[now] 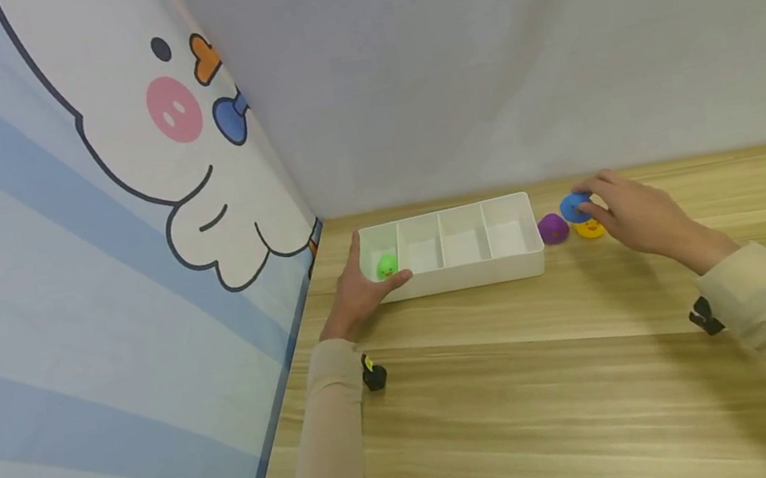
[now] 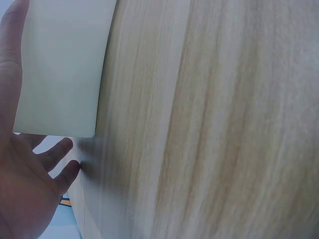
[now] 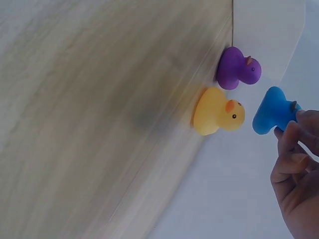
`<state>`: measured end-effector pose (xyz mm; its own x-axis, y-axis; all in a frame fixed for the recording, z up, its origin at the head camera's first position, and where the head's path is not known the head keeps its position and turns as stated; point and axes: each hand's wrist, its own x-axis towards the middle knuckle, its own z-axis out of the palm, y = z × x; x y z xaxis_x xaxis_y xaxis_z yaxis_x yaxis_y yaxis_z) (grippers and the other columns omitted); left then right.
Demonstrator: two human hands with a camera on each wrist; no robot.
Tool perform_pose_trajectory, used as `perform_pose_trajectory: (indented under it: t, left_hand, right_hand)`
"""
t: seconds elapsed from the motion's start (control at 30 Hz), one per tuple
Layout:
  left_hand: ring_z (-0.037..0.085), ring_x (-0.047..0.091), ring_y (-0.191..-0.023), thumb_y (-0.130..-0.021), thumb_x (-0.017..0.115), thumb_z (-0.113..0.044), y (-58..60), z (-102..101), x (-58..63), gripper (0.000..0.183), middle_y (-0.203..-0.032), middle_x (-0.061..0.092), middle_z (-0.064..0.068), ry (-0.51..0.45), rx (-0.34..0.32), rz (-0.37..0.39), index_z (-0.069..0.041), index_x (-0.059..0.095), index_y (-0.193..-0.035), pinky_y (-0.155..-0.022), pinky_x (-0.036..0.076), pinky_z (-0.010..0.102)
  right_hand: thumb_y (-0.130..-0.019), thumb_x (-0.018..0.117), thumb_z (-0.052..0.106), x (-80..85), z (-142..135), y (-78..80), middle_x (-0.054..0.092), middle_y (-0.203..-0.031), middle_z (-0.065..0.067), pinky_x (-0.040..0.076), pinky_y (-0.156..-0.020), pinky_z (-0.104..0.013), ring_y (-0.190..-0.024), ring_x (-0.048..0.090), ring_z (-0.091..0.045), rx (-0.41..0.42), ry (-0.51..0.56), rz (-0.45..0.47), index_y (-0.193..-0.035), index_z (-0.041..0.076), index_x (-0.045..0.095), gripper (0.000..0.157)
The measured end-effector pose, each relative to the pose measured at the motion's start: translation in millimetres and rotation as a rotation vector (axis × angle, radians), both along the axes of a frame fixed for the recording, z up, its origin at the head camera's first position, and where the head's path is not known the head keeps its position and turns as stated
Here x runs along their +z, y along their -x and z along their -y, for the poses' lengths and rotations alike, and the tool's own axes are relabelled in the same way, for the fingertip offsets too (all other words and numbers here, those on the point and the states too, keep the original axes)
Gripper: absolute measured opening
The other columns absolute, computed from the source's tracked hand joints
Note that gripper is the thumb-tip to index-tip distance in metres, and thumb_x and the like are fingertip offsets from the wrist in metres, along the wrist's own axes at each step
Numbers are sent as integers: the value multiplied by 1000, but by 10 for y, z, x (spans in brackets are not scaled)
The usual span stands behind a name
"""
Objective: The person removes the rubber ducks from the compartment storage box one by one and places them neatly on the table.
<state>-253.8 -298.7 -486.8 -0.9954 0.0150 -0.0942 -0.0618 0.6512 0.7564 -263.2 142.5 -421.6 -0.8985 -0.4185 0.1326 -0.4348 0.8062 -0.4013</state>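
My right hand (image 1: 641,217) pinches a blue rubber duck (image 3: 275,112) by its head, lifted off the table. Below it a yellow rubber duck (image 3: 212,112) stands on the wood, with a purple rubber duck (image 3: 237,68) beside it near the box's right end. At the left end of a white box (image 1: 468,274) with several compartments, my left hand (image 1: 356,292) rests, its thumb along the front rim and its other fingers round the end wall. A green rubber duck (image 1: 387,265) sits in the leftmost compartment, the thumb close in front of it.
The wooden table (image 1: 499,389) runs back to a pale grey wall (image 1: 511,48). On the left stands a blue and white panel (image 1: 100,320) with a cartoon figure. Black wrist-camera pieces show under both sleeves.
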Motion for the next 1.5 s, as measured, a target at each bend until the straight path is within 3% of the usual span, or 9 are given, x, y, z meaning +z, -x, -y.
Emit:
perform_pose_trajectory:
  t: [0.23,0.43,0.67,1.13,1.5]
  left_hand:
    - [39,21,-158,-74,79,-72,3,0,4,126,-175,9,5,-8,-2,4,-48,-11,-159,-124,29,61]
    - [38,21,-159,-76,79,-69,4,2,1,128,-175,9,4,-6,-4,1,-38,-8,-164,-124,29,62]
    - [37,19,-159,-76,79,-70,-2,0,7,125,-175,7,2,-7,-3,11,-49,-12,-159,-125,28,61]
    - [37,22,-159,-75,80,-69,13,-9,-7,126,-175,9,3,7,4,-1,-46,-10,-160,-125,29,60]
    - [37,23,-158,-75,80,-69,9,-21,6,127,-175,10,3,12,9,-4,-44,-10,-161,-125,29,59]
  right_hand:
    - [-108,51,22,-32,-94,-14,58,-133,-27,57,-77,-58,-106,66,-41,-12,3,2,-139,-3,55,39]
    - [-108,51,20,-39,-178,-38,57,-135,-30,57,-79,-59,-106,66,-44,-16,7,-11,-138,-5,55,39]
    - [-108,50,21,-77,-293,-38,55,-135,-30,55,-79,-60,-101,65,-41,-40,0,-4,-138,-5,54,40]
    - [-108,51,20,-196,-465,7,55,-134,-32,55,-70,-55,-96,65,-40,-40,-9,-20,-138,-6,54,40]
    - [-108,50,20,-289,-583,20,52,-135,-34,54,-78,-63,-108,63,-49,-44,-52,24,-138,-7,54,40]
